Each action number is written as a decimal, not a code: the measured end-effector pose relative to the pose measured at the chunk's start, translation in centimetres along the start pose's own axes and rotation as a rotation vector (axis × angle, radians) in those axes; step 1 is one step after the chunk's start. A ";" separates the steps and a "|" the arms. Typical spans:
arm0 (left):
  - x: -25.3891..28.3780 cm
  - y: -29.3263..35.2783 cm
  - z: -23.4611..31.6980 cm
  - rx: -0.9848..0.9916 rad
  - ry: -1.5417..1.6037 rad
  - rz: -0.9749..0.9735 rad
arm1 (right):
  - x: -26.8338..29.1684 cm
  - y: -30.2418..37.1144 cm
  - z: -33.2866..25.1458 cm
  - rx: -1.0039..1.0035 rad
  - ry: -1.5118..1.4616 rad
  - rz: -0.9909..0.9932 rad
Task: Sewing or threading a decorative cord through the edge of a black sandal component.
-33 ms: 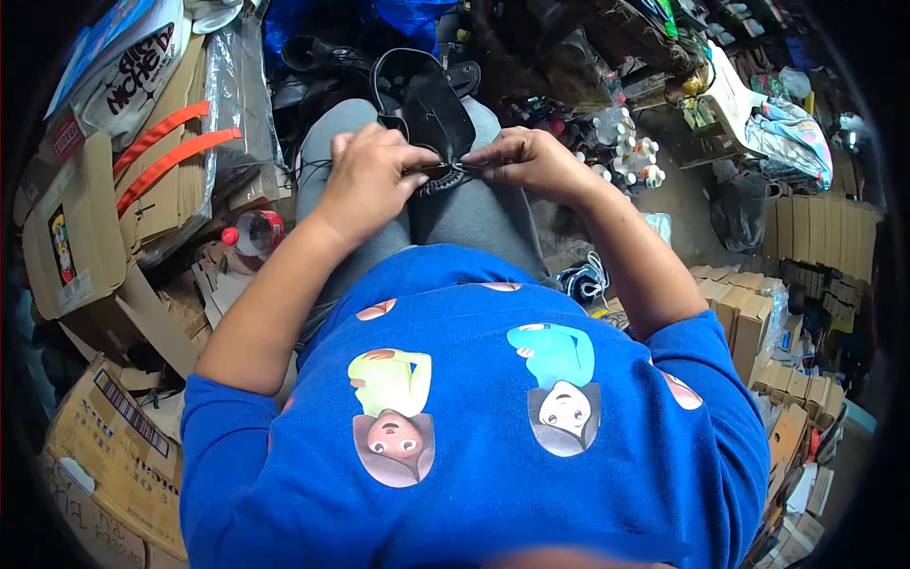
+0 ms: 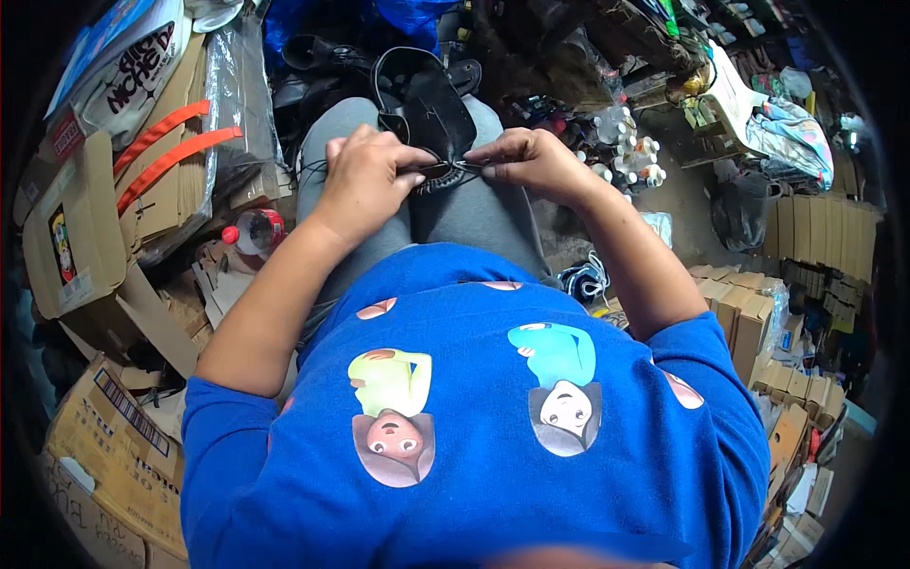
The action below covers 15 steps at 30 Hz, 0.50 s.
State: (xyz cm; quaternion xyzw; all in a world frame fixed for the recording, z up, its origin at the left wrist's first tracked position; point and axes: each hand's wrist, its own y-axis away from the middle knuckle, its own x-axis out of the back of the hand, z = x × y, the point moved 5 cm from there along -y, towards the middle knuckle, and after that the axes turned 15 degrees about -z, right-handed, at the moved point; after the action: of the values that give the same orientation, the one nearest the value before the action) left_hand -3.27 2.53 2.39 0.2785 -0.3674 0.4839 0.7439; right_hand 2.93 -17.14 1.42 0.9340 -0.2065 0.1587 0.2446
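Note:
A black leather shoe point(image 2: 444, 109) rests on my lap between my thighs, its open end away from me and its gathered, stitched end point(image 2: 441, 180) nearest my body. To the left of that seam, my left hand point(image 2: 372, 171) is closed, thumb and forefinger pinching dark thread. Just across the seam, my right hand point(image 2: 526, 163) pinches thin strands of thread at the shoe's edge. Whether a needle is among the strands is too small to tell. A loose dark thread end point(image 2: 311, 169) sticks out left of my left hand.
Other black shoe pieces point(image 2: 327, 55) lie beyond my left knee. On the left stand cardboard boxes point(image 2: 76, 228), orange strips point(image 2: 180, 156) and a red-capped plastic bottle point(image 2: 254, 232). White-capped bottles point(image 2: 626, 142), a bundle of cord point(image 2: 588, 278) and stacked cardboard point(image 2: 825, 237) are at the right.
Both hands keep their pinch at the shoe's seam. Only a very slight shift of the fingers shows.

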 end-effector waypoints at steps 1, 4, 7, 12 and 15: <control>-0.1 0.2 -0.5 0.068 0.022 -0.027 | -0.3 0.0 0.0 0.001 -0.001 0.000; -0.5 -0.1 -0.6 0.159 0.074 -0.049 | -1.0 -0.4 0.9 -0.061 -0.292 0.020; -0.6 -0.7 -0.3 0.232 0.094 -0.101 | -1.2 -0.8 1.1 -0.041 -0.453 0.012; -1.2 -1.8 -0.2 0.286 0.170 -0.167 | -1.0 -1.4 1.0 -0.024 -0.420 0.001; -1.8 -2.6 -0.6 0.276 0.224 -0.208 | -0.9 -2.1 1.2 -0.037 -0.381 -0.027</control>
State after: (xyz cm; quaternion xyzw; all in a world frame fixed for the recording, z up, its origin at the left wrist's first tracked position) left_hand -1.17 1.09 0.43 0.3587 -0.1816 0.4784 0.7807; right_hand 3.37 -15.88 -0.73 0.9452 -0.2394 -0.0281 0.2202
